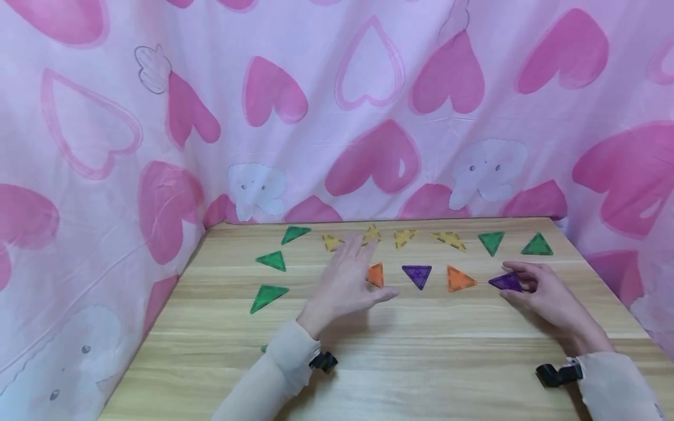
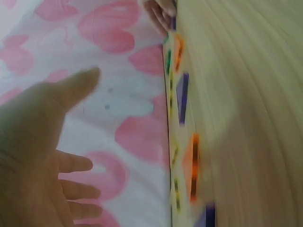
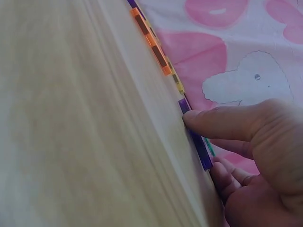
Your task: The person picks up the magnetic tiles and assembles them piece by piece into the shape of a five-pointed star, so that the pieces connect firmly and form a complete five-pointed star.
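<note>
While the left grip hovers with fingers spread, holding nothing, three green tiles lie to its left, and a green scrap, mostly hidden, peeps out beside the left sleeve; a low sweep of that cuff could drag it. Below this grip, the left wrist view shows a purple corner tile that the head view hides, so lowering the hand blindly might knock it. Four yellow tiles run beyond it and rightwards. Just right of its palm sits an orange tile; between the grips come a purple tile and a second orange tile. The right grip pinches the end purple tile, low at the worktop; pushed too far left, it would likely jar the orange point. Beyond, two more green tiles risk a stray knuckle.
</note>
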A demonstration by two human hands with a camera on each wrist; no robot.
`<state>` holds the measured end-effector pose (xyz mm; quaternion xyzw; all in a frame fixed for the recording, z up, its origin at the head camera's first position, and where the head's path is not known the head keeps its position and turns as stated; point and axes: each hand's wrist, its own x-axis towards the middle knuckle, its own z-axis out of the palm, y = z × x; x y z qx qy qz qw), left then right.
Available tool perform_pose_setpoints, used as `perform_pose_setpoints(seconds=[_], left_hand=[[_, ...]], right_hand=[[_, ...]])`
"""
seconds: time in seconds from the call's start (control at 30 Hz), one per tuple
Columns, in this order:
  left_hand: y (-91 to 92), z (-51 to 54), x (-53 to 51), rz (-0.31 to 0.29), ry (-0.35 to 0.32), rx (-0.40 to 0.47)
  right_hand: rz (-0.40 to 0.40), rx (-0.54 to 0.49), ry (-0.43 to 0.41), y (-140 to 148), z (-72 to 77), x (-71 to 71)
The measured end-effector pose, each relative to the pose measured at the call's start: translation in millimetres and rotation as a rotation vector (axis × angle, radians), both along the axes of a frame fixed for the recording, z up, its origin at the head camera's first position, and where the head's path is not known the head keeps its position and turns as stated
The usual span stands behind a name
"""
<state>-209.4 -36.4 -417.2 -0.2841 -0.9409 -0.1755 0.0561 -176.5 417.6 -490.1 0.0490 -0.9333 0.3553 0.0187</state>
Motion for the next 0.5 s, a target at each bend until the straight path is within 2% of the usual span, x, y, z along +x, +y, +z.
perform_pose_setpoints(seconds=[0.1,0.27,0.5], left_hand=[[26.1,-2.5,-1.1,-0.045,0.003,-0.015],[65.8,-12.2,-3.2,-0.085,-0.035,-0.007],[104.4,-28.3,-9.5,-0.136,-0.049,0.051]], right_hand=[[-0.018,-0.007,-0.014,2,-3.3,-0.1],[-0.044,0.009,0.01,1,-5.2,0.6],[-0.031,0.006,0.003,-6,-1.8,-4.0]])
